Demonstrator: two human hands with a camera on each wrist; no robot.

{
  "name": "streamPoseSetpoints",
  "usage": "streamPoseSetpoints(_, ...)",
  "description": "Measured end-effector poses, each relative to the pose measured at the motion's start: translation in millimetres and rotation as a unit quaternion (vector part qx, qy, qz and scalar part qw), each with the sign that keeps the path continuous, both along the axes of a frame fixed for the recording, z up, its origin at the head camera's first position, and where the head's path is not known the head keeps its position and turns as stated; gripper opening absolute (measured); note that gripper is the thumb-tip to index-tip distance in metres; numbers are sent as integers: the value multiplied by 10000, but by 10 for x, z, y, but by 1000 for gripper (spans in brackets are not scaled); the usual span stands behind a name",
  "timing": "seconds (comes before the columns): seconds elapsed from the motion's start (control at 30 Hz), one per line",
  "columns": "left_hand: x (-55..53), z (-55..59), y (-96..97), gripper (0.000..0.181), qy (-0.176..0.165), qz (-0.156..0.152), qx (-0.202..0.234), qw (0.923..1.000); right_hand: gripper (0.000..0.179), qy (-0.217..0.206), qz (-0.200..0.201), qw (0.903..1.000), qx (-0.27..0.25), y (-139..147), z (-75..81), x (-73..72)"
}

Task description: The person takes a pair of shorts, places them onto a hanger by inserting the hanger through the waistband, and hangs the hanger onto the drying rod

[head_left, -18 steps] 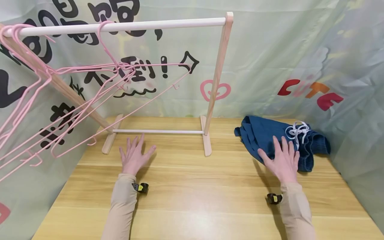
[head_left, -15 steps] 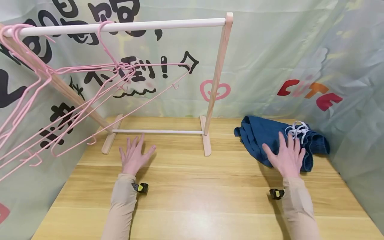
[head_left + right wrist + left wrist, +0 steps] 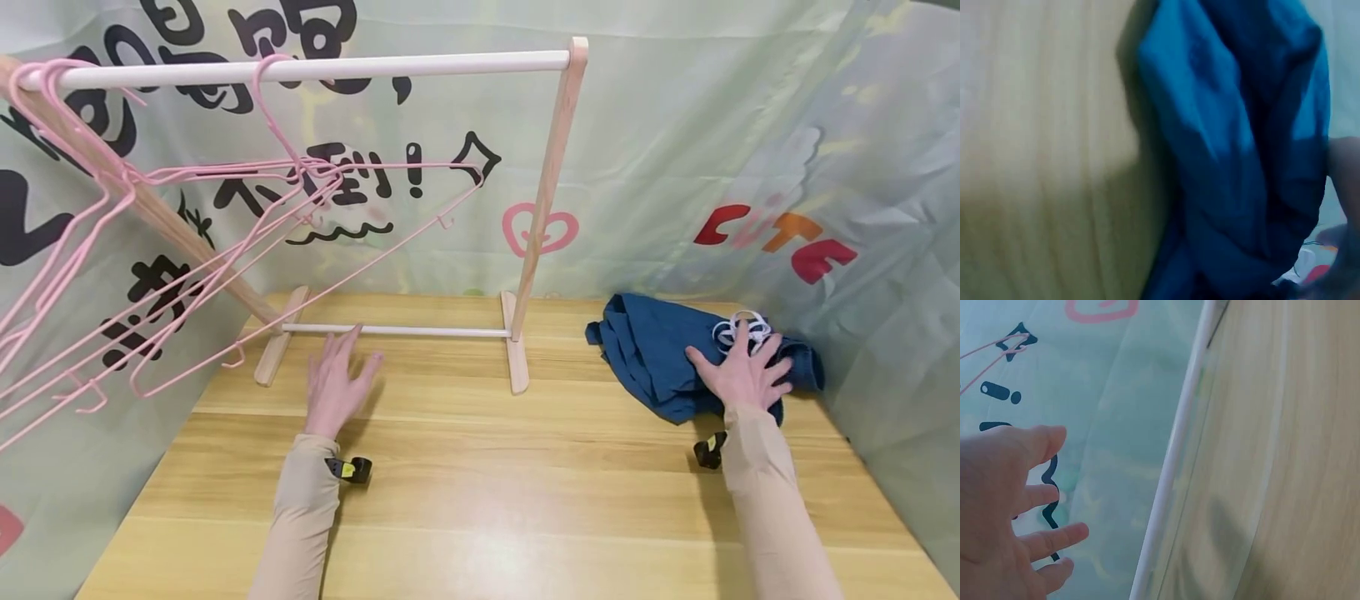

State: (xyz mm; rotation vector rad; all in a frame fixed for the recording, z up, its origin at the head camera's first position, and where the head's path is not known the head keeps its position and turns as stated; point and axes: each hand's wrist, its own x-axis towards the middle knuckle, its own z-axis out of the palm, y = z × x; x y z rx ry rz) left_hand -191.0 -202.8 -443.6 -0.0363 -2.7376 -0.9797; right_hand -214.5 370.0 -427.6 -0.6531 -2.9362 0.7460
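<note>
Dark blue drawstring pants lie bunched at the back right of the table, with a gathered waistband and a white drawstring. Over the waistband end, my right hand spreads its fingers, overlapping the cloth and cord. In the right wrist view the blue folds fill the middle, and part of that hand shows at the right edge. My left hand hovers over the table just in front of the rack's lower bar, fingers extended and holding nothing. The left wrist view shows its thumb and fingers apart.
A wooden rack with a white top rail stands at the back left. Several pink hangers hang from it, reaching low over the left side. Printed fabric walls the table at the back and sides.
My right hand has moved right and farther over the pants, onto the waistband and drawstring. My left hand has turned slightly, otherwise staying in place.
</note>
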Motion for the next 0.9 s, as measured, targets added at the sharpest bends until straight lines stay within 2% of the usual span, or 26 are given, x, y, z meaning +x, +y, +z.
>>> streamPoseSetpoints(0.13,-15,14,3,62,63,-85,369,9993,110,-950,217,9951,-159,100,-43,-121)
streamPoseSetpoints(0.23,-18,21,9,60,-27,-174,537,9984,102,-1380,393,9896,6,134,-82,-186)
streamPoseSetpoints(0.37,-6,26,14,60,-145,-272,687,9972,91,-1604,688,9842,289,134,-120,-227)
streamPoseSetpoints(0.5,-5,28,22,59,-239,-357,779,9960,84,-1550,871,9828,500,81,-176,-249)
streamPoseSetpoints(0.63,-2,15,32,57,-195,-481,842,9951,76,-1333,1051,9832,679,-32,-206,-233)
streamPoseSetpoints(0.73,-4,11,52,55,-130,-620,835,9945,70,-992,1235,9845,749,-116,-212,-162)
streamPoseSetpoints(0.83,-2,12,80,55,-101,-743,793,9940,55,-278,1365,9871,792,-201,-222,-57)
streamPoseSetpoints(0.9,0,9,96,54,-92,-795,780,9937,39,517,1352,9861,820,-265,-232,14)
